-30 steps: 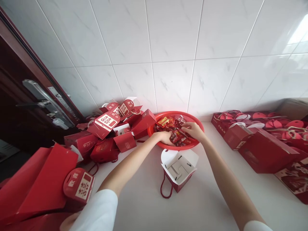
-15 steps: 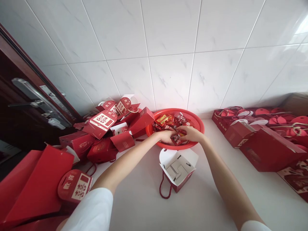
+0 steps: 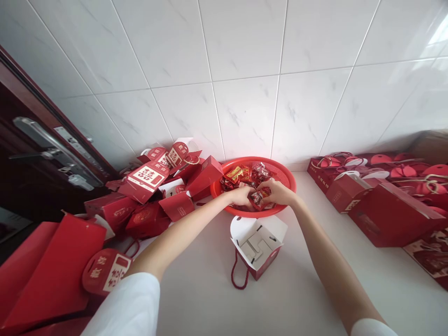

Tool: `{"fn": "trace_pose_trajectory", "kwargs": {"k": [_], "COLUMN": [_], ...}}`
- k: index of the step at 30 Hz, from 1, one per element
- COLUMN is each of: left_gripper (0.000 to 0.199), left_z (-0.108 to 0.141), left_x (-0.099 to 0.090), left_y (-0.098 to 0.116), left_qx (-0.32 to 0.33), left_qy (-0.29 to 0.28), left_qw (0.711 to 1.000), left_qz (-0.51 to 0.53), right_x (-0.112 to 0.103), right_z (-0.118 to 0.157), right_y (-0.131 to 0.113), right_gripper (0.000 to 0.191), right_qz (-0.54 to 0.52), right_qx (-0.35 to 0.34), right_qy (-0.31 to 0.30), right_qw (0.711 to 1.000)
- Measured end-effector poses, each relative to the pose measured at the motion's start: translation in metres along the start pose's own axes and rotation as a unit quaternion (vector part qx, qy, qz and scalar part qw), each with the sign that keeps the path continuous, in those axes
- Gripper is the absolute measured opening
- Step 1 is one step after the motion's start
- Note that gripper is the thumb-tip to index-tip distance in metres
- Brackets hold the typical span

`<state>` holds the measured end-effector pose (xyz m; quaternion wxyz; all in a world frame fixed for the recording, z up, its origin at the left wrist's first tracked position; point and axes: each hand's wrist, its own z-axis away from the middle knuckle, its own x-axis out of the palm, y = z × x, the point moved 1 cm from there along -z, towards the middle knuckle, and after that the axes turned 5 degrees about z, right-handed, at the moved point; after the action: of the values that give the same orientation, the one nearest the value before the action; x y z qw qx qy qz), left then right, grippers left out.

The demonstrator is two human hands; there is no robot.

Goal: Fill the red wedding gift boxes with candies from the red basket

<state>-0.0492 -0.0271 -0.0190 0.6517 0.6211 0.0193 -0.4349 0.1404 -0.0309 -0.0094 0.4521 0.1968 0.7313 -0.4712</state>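
A round red plastic mesh basket (image 3: 276,171) sits on the white counter against the tiled wall, heaped with small wrapped sweets in red and gold packets (image 3: 238,175). My left hand (image 3: 241,196) rests over the near side of the basket, with its fingertips among the sweets. My right hand (image 3: 278,192) is just beside it and pinches a red sweet packet (image 3: 258,199) over the basket. That packet touches the fingers of both hands, which hide part of the basket's contents.
An opened white-and-red gift box (image 3: 257,245) with a red rope handle stands just in front of the basket. Piles of red gift boxes and bags lie to the left (image 3: 147,177) and right (image 3: 388,214). A dark door with a metal handle (image 3: 52,151) stands at far left.
My hands have drawn slightly closer together, and the red sweet packet now sits higher between them. The view has shifted a little.
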Motion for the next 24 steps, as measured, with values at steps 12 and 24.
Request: {"fn": "trace_pose_trajectory", "kwargs": {"k": [12,24], "left_gripper": [0.041,0.038], "left_z": [-0.005,0.003], "left_x": [-0.014,-0.013], "left_y": [-0.002,0.005], "left_qx": [0.044,0.184], "left_qy": [0.237,0.225], "left_qw": [0.965,0.938], "left_qz": [0.098,0.190], "right_x": [0.005,-0.004], "right_z": [-0.004,0.003], "right_y": [0.021,0.003], "right_gripper": [0.018,0.026], "right_qz": [-0.165,-0.179], "right_qx": [0.108,0.025], "right_qy": [0.229,0.148], "right_qw": [0.953,0.972]}}
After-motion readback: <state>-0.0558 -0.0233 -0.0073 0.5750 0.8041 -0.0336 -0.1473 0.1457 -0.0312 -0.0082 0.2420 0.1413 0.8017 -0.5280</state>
